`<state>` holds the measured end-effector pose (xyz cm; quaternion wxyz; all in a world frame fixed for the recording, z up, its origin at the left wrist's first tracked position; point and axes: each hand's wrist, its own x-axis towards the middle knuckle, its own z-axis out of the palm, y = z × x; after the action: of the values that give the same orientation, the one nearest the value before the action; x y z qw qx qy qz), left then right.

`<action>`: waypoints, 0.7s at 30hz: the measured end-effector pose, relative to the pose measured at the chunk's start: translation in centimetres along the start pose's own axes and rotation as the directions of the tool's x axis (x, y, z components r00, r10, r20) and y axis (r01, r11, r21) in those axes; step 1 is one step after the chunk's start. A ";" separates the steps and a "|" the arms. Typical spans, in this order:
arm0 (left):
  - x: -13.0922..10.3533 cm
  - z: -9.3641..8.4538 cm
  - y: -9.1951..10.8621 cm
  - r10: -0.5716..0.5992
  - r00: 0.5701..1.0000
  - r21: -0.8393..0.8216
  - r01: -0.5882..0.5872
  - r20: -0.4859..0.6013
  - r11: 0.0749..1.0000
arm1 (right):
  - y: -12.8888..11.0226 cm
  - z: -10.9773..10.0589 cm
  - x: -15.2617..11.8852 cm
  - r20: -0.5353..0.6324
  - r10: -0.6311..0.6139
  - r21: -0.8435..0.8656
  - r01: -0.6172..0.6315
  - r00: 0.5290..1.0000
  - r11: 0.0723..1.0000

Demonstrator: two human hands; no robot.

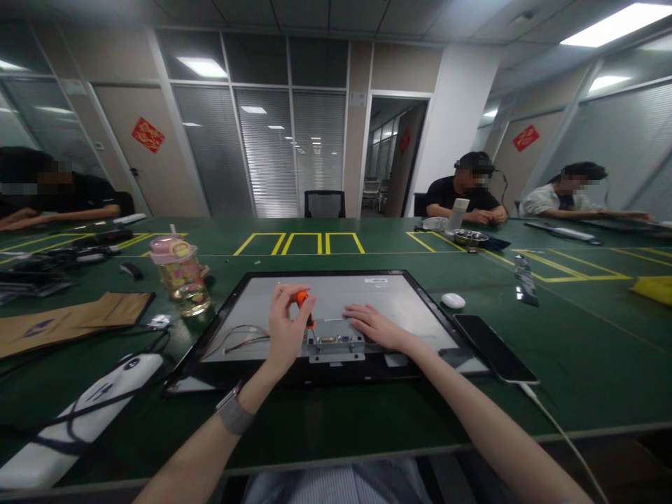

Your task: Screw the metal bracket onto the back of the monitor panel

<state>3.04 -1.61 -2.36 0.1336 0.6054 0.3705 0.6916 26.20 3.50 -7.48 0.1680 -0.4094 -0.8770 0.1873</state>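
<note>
A flat display panel [252, 297] with a black frame and grey metal back lies face down on the green table. Near its front edge sits a metal bracket [336, 355] with video ports. My left hand [286, 325] grips an orange-and-black screwdriver [302, 299], its shaft pointing down at the bracket's left end. Whether the tip sits in a screw is too small to tell. My right hand [378, 327] lies flat with fingers stretched over the panel's back, just right of the bracket. Thin loose wires [241, 336] run across the panel left of the bracket.
Left of the panel stand a pink-lidded drink bottle [181, 276], a paper bag [78, 322] and a white power strip [89, 413] with cables. At right lie a phone [493, 346] on a charging cable and a white earbud case [453, 300]. Several people sit across the table.
</note>
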 end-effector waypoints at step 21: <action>-0.1 0.0 0.4 -0.026 1.000 0.013 0.026 -0.005 1.000 | -0.2 -0.1 0.0 0.008 0.014 0.003 -0.014 1.000 1.000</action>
<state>3.13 -1.94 -2.22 0.1377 0.5996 0.3830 0.6891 26.15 3.38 -7.31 0.1640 -0.4145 -0.8744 0.1915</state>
